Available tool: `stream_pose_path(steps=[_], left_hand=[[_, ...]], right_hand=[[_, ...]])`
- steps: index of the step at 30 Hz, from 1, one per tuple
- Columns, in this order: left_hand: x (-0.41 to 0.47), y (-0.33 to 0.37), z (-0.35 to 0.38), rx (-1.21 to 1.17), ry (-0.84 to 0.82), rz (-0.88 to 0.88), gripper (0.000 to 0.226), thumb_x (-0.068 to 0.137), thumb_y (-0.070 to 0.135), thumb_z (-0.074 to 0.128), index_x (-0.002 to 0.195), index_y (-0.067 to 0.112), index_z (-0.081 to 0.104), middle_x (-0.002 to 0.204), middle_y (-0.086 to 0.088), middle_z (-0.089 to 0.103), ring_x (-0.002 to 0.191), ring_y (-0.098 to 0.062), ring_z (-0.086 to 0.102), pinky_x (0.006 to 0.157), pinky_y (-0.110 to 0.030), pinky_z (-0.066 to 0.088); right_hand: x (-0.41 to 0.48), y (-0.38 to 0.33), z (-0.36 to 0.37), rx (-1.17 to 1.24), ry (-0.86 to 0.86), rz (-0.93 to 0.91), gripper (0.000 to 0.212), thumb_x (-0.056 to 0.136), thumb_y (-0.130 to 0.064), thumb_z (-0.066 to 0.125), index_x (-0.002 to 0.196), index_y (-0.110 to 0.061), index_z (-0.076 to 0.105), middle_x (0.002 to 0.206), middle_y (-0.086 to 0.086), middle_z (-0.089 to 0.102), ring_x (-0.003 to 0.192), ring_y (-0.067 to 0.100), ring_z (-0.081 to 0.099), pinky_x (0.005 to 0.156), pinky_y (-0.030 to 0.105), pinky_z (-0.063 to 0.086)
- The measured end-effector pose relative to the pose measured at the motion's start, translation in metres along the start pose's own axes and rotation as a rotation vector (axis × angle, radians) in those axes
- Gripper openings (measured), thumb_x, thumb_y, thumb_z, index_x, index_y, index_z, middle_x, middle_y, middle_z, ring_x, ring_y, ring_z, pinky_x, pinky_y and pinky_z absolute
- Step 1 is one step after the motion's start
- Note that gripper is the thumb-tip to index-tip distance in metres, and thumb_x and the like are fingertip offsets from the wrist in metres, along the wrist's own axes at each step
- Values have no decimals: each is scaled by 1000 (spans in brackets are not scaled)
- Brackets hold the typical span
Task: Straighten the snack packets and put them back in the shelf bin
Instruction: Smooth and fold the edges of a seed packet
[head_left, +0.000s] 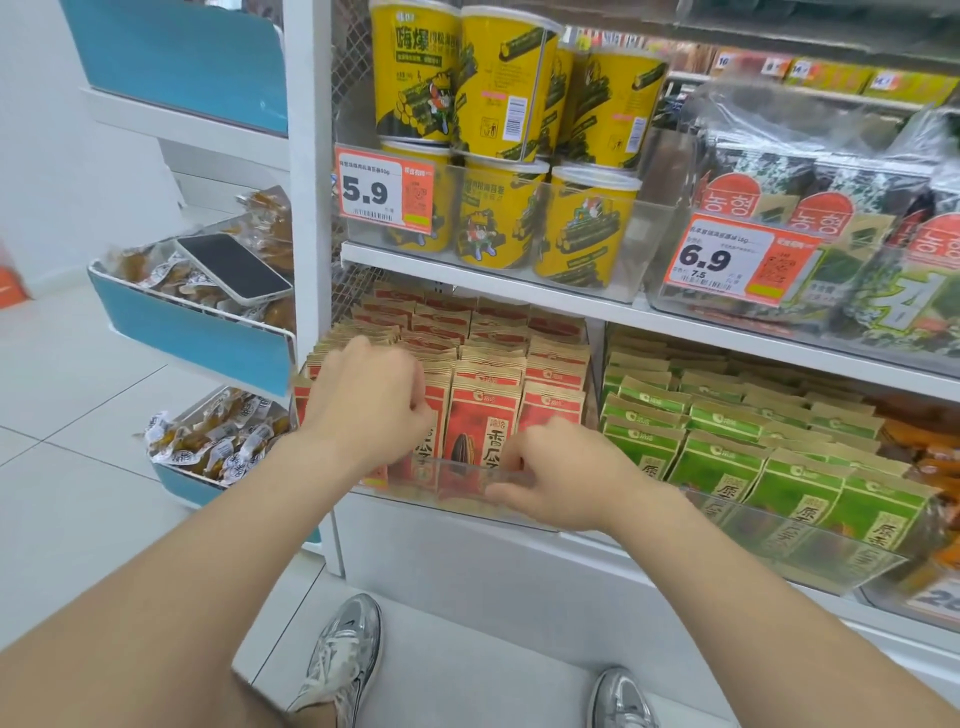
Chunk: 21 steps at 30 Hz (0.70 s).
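Orange-and-white price tag (384, 189) on the clear plastic bin (657, 223) of yellow tubs (415, 73) says 5.9. The tubs read 嗨爆. The tag (737, 260) by the green seaweed packs (769, 176) says 6.9, with a small 7.5 below. The red paper snack packets (483, 415) read 香瓜子.

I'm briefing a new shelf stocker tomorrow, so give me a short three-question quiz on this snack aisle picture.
1. True or false: the left hand and the right hand are both at the red packets, not the green packets.
2. Multiple choice: the phone lies on A) the floor, B) snacks in a blue side bin, C) the green packets.
3. Fill in: the price tag in front of the yellow tubs reads ___.
Key: 1 true; 2 B; 3 5.9.
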<state>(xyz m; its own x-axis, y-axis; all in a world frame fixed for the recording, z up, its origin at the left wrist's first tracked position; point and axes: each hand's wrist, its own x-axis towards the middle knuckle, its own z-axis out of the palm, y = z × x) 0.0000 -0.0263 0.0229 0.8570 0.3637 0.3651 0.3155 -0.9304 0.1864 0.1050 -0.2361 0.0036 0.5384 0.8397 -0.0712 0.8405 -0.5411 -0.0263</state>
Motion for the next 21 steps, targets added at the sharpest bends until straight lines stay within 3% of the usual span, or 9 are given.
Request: stream_pose_path(steps=[4, 8, 12, 14, 17, 21], left_hand=[[-23, 13, 3, 280, -255, 56, 24, 89, 55, 74, 95, 32, 72, 115, 6, 58, 125, -31, 38, 112, -60, 28], [-25, 10, 15, 532, -336, 112, 17, 93, 30, 79, 108, 28, 73, 138, -4, 48, 139, -40, 31, 120, -71, 18], [-11, -5, 12, 534, -249, 109, 19, 86, 39, 85, 104, 36, 79, 123, 9, 57, 128, -30, 35, 116, -70, 20], [-5, -13, 10, 513, -173, 102, 18, 86, 45, 84, 103, 39, 80, 115, 13, 62, 123, -27, 36, 115, -69, 19], [3, -16, 8, 484, -136, 84, 15, 89, 46, 81, 102, 40, 79, 115, 14, 66, 128, -26, 38, 119, -71, 15], [9, 0, 23, 480, -199, 71, 8, 87, 31, 85, 90, 34, 78, 103, 14, 68, 128, -27, 40, 122, -75, 10]], right_hand=[[0, -11, 16, -85, -34, 73, 34, 108, -47, 54, 111, -18, 71, 101, 8, 71, 94, 35, 69, 71, 38, 51], [1, -19, 11, -59, -38, 133, 32, 110, -42, 55, 113, -14, 70, 103, 10, 68, 96, 37, 66, 75, 38, 47], [1, -29, 2, -39, 20, 148, 27, 109, -38, 57, 94, -16, 56, 88, 6, 55, 85, 36, 58, 73, 37, 43], [3, -33, -4, -22, 63, 160, 28, 109, -37, 58, 90, -17, 56, 84, 6, 57, 84, 36, 61, 72, 37, 44], [9, -31, -12, -35, 113, 185, 24, 108, -39, 62, 99, -18, 67, 91, 7, 67, 93, 35, 69, 74, 38, 44], [15, -20, -5, -73, 83, 226, 24, 109, -40, 62, 107, -16, 67, 93, 5, 61, 99, 36, 71, 75, 40, 47]])
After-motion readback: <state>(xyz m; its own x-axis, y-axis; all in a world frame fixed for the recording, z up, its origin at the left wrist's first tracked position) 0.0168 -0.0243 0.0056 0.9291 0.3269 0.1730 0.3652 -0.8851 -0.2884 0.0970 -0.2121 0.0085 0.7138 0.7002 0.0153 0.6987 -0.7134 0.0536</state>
